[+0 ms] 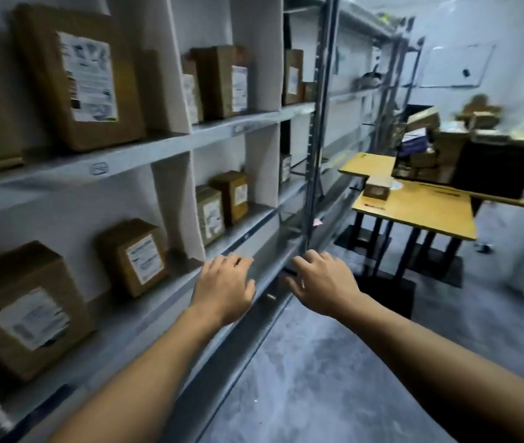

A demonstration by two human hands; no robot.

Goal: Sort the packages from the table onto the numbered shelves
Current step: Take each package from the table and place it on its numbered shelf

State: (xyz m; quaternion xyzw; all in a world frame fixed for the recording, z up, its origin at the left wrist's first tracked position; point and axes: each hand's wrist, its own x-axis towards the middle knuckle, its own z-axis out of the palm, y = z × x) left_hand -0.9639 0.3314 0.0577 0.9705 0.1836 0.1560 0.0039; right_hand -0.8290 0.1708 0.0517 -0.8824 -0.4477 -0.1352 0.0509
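1. Head view: the left hand (pixel 225 287) and the right hand (pixel 323 279) reach forward side by side, backs up, with a narrow gap between them.
2. The fingers (pixel 238 261) of both hands are released, loosely bent, and grasp nothing.
3. The left fingers lie over the front edge of the shelves (pixel 164 155). Whether they touch the metal cannot be told. The right fingers are at the grey upright post (pixel 313 174).
4. Brown labelled packages (pixel 132 257) stand in the shelf bays left of the left fingers. Two more (pixel 222 203) stand just above and beyond them, and others sit in the row higher up.
5. The yellow tabletop (pixel 420 215) lies ahead and to the right of the right fingers, well apart from them. One small box (pixel 377 187) sits on it, and a pile (pixel 430 148) of packages is stacked behind that.
6. Grey floor (pixel 318 378) shows below the right hand.
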